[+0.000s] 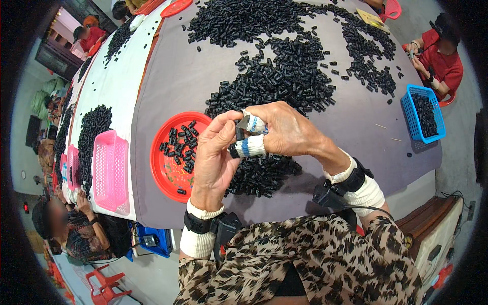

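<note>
Above the table's near side my two hands meet. My left hand (213, 157) is closed, pinching a small black cylindrical piece (240, 133) between thumb and fingers. My right hand (292, 129) comes in from the right, its fingers bent. White wraps, one with a blue stripe, cover some of its fingers. A small dark flat piece with a pointed end, like a blade (243, 123), sticks out from its fingertips against the black piece. Under and beyond my hands lies a big heap of similar black pieces (274, 76). Left of my left hand stands a round red tray (156, 170) holding several of them.
A grey cloth (356, 132) covers the table. Pink baskets (109, 175) stand on the white table at left, a blue basket (410, 114) at the right edge. People sit around: one in red (445, 63) at right, another (81, 229) at lower left. Red stools (107, 287) stand below.
</note>
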A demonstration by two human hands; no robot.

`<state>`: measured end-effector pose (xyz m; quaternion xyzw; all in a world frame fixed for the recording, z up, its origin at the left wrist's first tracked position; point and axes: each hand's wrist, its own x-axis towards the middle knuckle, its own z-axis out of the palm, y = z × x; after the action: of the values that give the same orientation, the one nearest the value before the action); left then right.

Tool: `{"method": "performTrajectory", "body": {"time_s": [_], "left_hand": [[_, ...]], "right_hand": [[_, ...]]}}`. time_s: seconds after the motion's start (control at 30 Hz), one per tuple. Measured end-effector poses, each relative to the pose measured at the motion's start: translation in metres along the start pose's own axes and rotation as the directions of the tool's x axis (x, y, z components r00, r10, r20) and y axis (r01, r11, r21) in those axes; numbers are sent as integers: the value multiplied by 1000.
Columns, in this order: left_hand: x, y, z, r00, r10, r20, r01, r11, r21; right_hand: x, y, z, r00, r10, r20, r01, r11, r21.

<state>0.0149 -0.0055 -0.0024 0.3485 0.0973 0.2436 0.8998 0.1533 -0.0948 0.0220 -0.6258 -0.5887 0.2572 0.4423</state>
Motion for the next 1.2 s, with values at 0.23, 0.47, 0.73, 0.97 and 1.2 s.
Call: {"method": "performTrajectory", "body": {"time_s": [0.23, 0.47, 0.73, 0.97, 1.2], "left_hand": [[0, -2, -3, 1000, -4, -5, 4, 1000, -25], [0, -3, 0, 1000, -1, -31, -1, 999, -55], [-1, 1, 2, 999, 16, -42, -12, 996, 83], [-1, -1, 7, 992, 9, -125, 3, 995, 95], [-1, -2, 3, 997, 24, -78, -21, 999, 47]], "right_hand": [[0, 3, -1, 998, -36, 50, 39, 997, -64], [-2, 0, 4, 999, -4, -53, 7, 999, 54], [-2, 1, 5, 997, -2, -81, 5, 999, 41], [-3, -1, 3, 994, 28, -106, -16, 994, 112], [-3, -6, -1, 995, 87, -50, -81, 991, 110]]}}
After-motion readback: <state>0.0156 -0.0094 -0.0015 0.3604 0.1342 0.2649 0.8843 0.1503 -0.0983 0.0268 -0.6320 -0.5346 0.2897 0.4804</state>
